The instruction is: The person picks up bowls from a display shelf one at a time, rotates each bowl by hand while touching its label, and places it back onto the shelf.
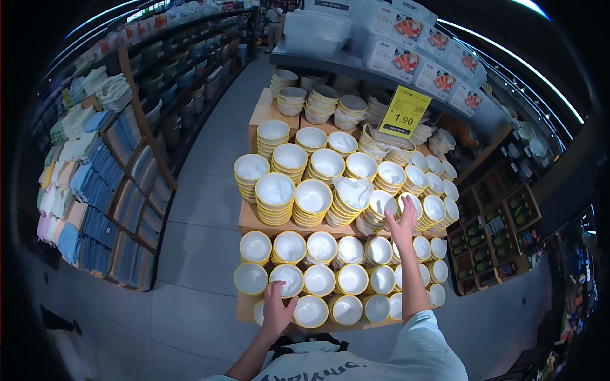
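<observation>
Stacks of white bowls with yellow rims [313, 197] fill a stepped wooden display [249, 216]. My left hand [277, 309] is over the lower step at the front left, its fingers apart beside a bowl [286, 279]; whether they touch it is unclear. Farther back on the right, my right hand [403, 223] reaches to the upper step, thumb and fingers spread at a bowl stack [383, 203]. Nothing is held in it. A crumpled clear wrapper [353, 192] lies on a stack to its left. Behind stands a yellow price sign [405, 112] reading 1.90.
Folded towels [95, 171] fill a shelf at the left. Boxed plastic containers [406, 54] stand on a high shelf at the back. A wooden rack [495, 241] is at the right. Far back in the aisle stands a person [274, 26].
</observation>
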A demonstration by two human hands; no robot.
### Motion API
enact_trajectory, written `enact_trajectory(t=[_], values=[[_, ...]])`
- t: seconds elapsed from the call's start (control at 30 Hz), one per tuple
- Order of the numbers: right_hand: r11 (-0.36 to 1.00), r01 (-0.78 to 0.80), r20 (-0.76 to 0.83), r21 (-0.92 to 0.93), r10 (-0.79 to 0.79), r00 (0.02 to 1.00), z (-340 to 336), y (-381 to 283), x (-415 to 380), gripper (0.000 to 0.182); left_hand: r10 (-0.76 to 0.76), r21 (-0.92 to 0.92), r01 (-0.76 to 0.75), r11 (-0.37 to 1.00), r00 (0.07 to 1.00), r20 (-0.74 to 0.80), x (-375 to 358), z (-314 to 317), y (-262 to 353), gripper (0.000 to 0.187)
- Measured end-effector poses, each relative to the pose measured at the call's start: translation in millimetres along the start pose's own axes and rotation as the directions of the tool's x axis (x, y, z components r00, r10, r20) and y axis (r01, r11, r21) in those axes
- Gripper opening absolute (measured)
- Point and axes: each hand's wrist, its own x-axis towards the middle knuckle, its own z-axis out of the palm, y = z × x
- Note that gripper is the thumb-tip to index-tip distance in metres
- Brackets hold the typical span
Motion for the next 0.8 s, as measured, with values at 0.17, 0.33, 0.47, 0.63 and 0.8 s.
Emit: enact_trajectory(t=[0.17, 0.33, 0.47, 0.63, 0.8], values=[[0.893, -0.163, -0.005, 0.419, 0.181, 0.983, -14, -52, -107, 0.039, 0.155, 0.548, -0.134, 0.826, 0.988, 0.009, -2, -11, 4, 0.082], [0.741, -0.325, 0.249, 0.588, 0.217, 0.944, -4, -89, -191, 0.019, -0.002, 0.631, -0.088, 0.771, 0.99, 0.141, -4, -2, -17, 0.095], [0.726, -0.318, 0.319, 0.61, 0.142, 0.937, 4, -105, -220, 0.016, 0.008, 0.64, -0.106, 0.761, 0.988, 0.154, -6, 6, -28, 0.098], [0.747, -0.295, 0.359, 0.596, 0.08, 0.93, -8, -126, -223, 0.017, 0.038, 0.666, -0.112, 0.738, 0.992, 0.123, -6, 18, -41, 0.098], [0.787, -0.239, 0.275, 0.569, 0.092, 0.957, -25, -102, -221, 0.017, 0.069, 0.671, -0.142, 0.728, 0.989, 0.134, 0, 23, -40, 0.096]])
